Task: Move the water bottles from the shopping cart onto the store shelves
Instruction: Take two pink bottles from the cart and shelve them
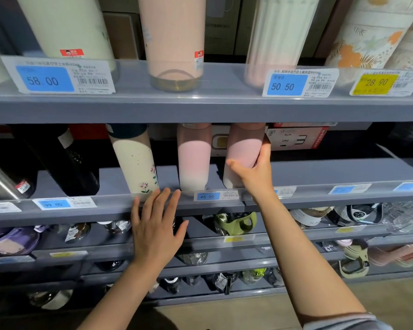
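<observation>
The pink bottle, its cap hidden by the upper shelf, is gripped by the right hand above a "45.00" tag, while the left hand is held open-fingered.

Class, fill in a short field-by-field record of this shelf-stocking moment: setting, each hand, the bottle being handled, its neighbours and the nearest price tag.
setting: store shelves stocked with drink bottles
right hand: right hand grips pink bottle on the middle shelf
left hand: left hand open, fingers straight, near the shelf edge, holding nothing
neighbours: second pink bottle to its left, then a cream floral bottle
price tag: blue tag reading 45.00, below the pink bottles
shopping cart: not in view
</observation>
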`<state>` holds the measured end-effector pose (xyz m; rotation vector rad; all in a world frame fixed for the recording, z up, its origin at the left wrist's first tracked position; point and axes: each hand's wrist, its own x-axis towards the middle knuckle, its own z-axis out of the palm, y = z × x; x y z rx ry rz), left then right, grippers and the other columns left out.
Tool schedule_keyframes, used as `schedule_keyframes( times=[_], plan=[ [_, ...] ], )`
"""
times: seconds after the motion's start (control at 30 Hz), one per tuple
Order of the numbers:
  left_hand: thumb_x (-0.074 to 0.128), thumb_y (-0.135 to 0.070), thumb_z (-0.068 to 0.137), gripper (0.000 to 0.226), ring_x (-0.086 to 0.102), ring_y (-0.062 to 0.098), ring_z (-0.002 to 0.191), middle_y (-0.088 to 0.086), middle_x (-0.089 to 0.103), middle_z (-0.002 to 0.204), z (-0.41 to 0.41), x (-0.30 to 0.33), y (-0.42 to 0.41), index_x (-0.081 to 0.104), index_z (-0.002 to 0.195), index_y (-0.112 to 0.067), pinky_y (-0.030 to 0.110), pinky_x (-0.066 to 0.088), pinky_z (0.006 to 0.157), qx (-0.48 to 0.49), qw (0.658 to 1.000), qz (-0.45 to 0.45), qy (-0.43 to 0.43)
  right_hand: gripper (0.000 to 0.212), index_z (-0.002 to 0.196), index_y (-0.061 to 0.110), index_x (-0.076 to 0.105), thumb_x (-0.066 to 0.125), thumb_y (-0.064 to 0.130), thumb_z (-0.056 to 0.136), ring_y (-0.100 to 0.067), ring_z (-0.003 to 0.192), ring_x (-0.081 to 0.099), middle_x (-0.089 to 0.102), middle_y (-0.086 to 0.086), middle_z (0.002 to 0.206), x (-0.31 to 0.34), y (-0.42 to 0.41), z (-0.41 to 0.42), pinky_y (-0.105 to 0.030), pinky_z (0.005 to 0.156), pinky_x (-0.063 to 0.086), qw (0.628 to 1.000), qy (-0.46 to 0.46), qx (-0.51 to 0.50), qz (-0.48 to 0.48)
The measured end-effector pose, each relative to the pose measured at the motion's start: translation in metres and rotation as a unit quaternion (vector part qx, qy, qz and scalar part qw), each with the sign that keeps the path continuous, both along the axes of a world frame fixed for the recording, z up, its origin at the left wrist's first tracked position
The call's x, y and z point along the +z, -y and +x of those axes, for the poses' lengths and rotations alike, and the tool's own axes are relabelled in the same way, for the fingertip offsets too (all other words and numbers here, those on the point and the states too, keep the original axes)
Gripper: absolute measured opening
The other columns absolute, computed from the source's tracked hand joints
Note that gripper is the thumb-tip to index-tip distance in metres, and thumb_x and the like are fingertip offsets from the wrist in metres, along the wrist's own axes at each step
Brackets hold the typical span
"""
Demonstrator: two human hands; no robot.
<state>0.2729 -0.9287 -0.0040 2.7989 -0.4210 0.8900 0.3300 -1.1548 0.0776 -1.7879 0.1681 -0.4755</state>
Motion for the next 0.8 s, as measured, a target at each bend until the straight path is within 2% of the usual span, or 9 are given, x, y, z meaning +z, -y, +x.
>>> schedule_keyframes(
  times=[0.07, 0.2, 0.37, 0.47, 0.53, 0.6, 0.67, 0.8],
  plan=[
    [0.048, -0.047, 0.082, 0.062, 0.045, 0.030, 0.126, 0.011, 0.057, 0.132, 0.001, 0.000, -0.002, 0.053, 0.134, -0.014, 0.057, 0.026, 0.111, -0.005, 1.000, 0.008, 0.000, 0.057, 0.108, 0.020, 0.034, 0.080, 0.019, 0.076, -0.018, 0.099, 0.052, 0.050, -0.005, 0.113, -0.001, 0.001, 0.001, -0.024, 0.074, 0.051, 1.000, -0.002, -0.012, -0.012],
    [0.051, -0.046, 0.081, 0.063, 0.044, 0.030, 0.126, 0.012, 0.057, 0.132, 0.006, 0.001, -0.008, 0.050, 0.135, -0.013, 0.055, 0.022, 0.113, -0.027, 0.999, 0.024, 0.002, 0.057, 0.109, 0.022, 0.032, 0.079, 0.022, 0.077, -0.021, 0.103, 0.051, 0.048, -0.005, 0.116, -0.003, 0.003, 0.002, -0.027, 0.075, 0.048, 0.999, -0.013, -0.014, -0.037],
    [0.080, -0.039, 0.069, 0.081, 0.042, 0.030, 0.125, 0.013, 0.057, 0.131, 0.008, 0.001, -0.014, 0.045, 0.138, -0.014, 0.054, 0.023, 0.112, -0.054, 0.998, 0.031, -0.001, 0.058, 0.109, 0.023, 0.032, 0.080, 0.025, 0.077, -0.023, 0.106, 0.052, 0.049, -0.005, 0.116, -0.003, 0.002, 0.002, -0.020, 0.069, 0.048, 0.999, -0.018, -0.016, -0.040],
    [0.084, -0.037, 0.062, 0.089, 0.042, 0.030, 0.123, 0.012, 0.055, 0.130, 0.009, 0.003, -0.019, 0.043, 0.138, -0.014, 0.052, 0.022, 0.111, -0.072, 0.997, 0.036, -0.002, 0.072, 0.121, 0.021, 0.034, 0.084, 0.033, 0.070, -0.023, 0.113, 0.052, 0.049, -0.003, 0.122, -0.003, 0.002, -0.004, -0.034, 0.086, 0.051, 1.000, -0.017, -0.017, -0.020],
    [0.085, -0.036, 0.060, 0.092, 0.042, 0.030, 0.120, 0.011, 0.051, 0.130, 0.009, 0.005, -0.020, 0.042, 0.137, -0.013, 0.052, 0.022, 0.110, -0.084, 0.995, 0.044, 0.000, 0.096, 0.142, 0.023, 0.024, 0.086, 0.029, 0.069, -0.018, 0.123, 0.045, 0.041, -0.002, 0.134, -0.004, 0.001, -0.017, -0.030, 0.097, 0.041, 0.999, -0.016, -0.032, -0.004],
    [0.086, -0.038, 0.058, 0.095, 0.041, 0.030, 0.119, 0.010, 0.047, 0.130, 0.010, 0.005, -0.022, 0.041, 0.137, -0.012, 0.052, 0.023, 0.109, -0.092, 0.994, 0.054, -0.007, 0.105, 0.149, 0.024, 0.016, 0.085, 0.027, 0.070, -0.015, 0.131, 0.038, 0.036, -0.004, 0.142, -0.006, -0.006, -0.038, -0.027, 0.103, 0.032, 0.999, -0.014, -0.050, 0.004],
    [0.085, -0.039, 0.058, 0.096, 0.040, 0.030, 0.121, 0.012, 0.050, 0.131, 0.012, 0.003, -0.026, 0.042, 0.139, -0.012, 0.053, 0.025, 0.109, -0.098, 0.993, 0.061, -0.006, 0.102, 0.149, 0.025, 0.019, 0.083, 0.030, 0.069, -0.014, 0.133, 0.037, 0.036, -0.004, 0.143, -0.012, -0.020, -0.063, -0.027, 0.105, 0.029, 0.998, -0.009, -0.067, 0.012],
    [0.084, -0.038, 0.058, 0.088, 0.044, 0.029, 0.120, 0.013, 0.059, 0.129, 0.016, 0.001, -0.029, 0.054, 0.136, -0.010, 0.054, 0.029, 0.106, -0.122, 0.992, 0.029, -0.013, 0.088, 0.143, 0.023, 0.031, 0.082, 0.022, 0.071, -0.014, 0.127, 0.044, 0.043, -0.001, 0.135, -0.025, -0.054, -0.115, -0.026, 0.103, 0.035, 0.994, -0.019, -0.104, 0.021]
  ],
)
